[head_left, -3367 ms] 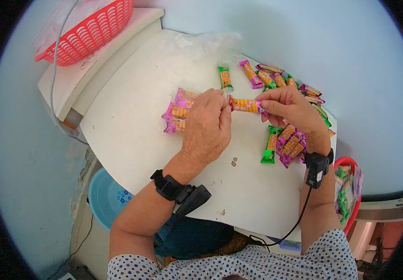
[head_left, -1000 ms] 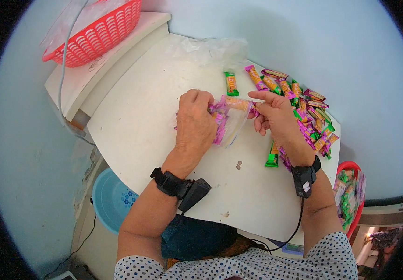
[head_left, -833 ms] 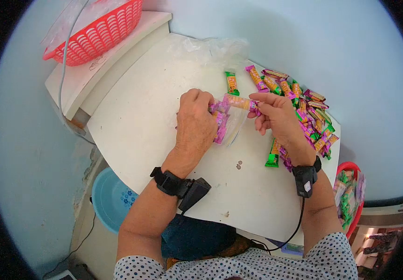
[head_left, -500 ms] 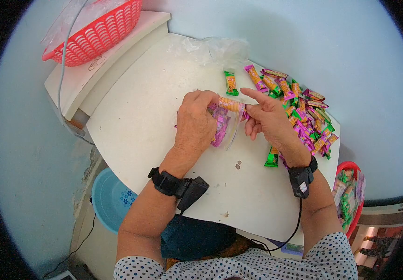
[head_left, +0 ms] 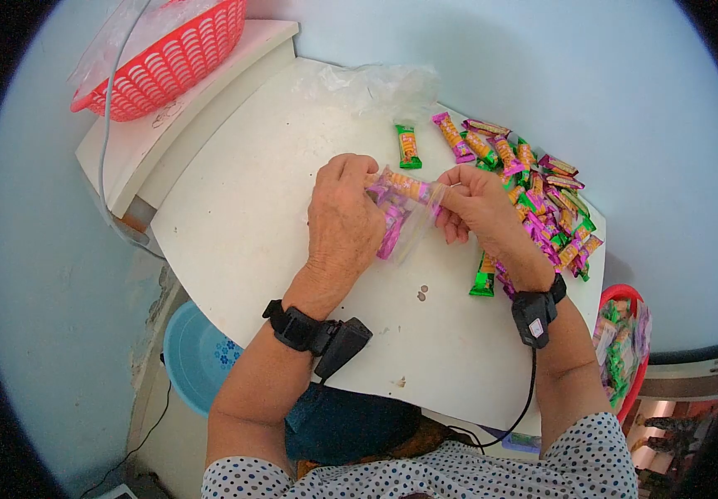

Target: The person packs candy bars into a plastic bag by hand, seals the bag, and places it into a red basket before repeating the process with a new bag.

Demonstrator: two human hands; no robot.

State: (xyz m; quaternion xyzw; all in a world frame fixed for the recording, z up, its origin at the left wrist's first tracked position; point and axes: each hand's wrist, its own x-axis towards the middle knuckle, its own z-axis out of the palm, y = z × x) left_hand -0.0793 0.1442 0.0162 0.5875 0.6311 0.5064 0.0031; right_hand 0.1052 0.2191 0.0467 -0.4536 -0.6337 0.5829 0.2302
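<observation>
Between my hands is a clear plastic bag [head_left: 411,230] with purple-wrapped snack bars inside it. My left hand [head_left: 344,218] is closed around the bag's left side, and its fingertips are partly hidden. My right hand [head_left: 482,209] pinches the bag's open edge between thumb and forefinger, its other fingers curled. An orange and purple snack bar [head_left: 406,185] lies in the upper part of the bag. Just beyond my right hand spreads a pile of purple and green snack bars [head_left: 552,204]. One green-wrapped bar [head_left: 408,147] lies apart behind the bag.
A crumpled clear plastic sheet [head_left: 376,90] lies at the back of the white table [head_left: 242,208]. On a raised ledge at left sits a red basket [head_left: 180,66] with clear plastic. A blue basin [head_left: 193,358] is below left, and a red container [head_left: 625,293] of filled packets is at right.
My right forefinger, stretched out before, has come down onto the bag's edge and now pinches it with the thumb. The bar has moved further inside the bag. My left hand keeps its hold.
</observation>
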